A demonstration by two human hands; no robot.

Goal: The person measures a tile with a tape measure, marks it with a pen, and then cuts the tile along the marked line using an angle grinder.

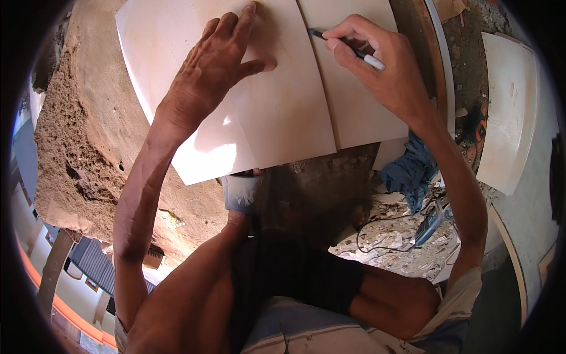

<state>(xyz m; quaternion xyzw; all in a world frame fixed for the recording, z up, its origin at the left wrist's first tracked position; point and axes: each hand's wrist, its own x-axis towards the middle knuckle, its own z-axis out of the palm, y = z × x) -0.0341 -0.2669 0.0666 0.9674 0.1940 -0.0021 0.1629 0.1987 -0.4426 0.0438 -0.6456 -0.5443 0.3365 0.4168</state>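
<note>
Right hand (377, 65) pinches a pen (348, 47), tip apparently at the seam beside the middle tile (283, 112). Left hand (221, 65) lies spread flat on that tile; steady downward pressure should keep the marking true.

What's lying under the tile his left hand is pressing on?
The left hand rests flat on the top tile. A second pale tile shows beneath it at the left and lower edges. Brown sandy ground lies below; what is under the stack's middle is covered.
</note>
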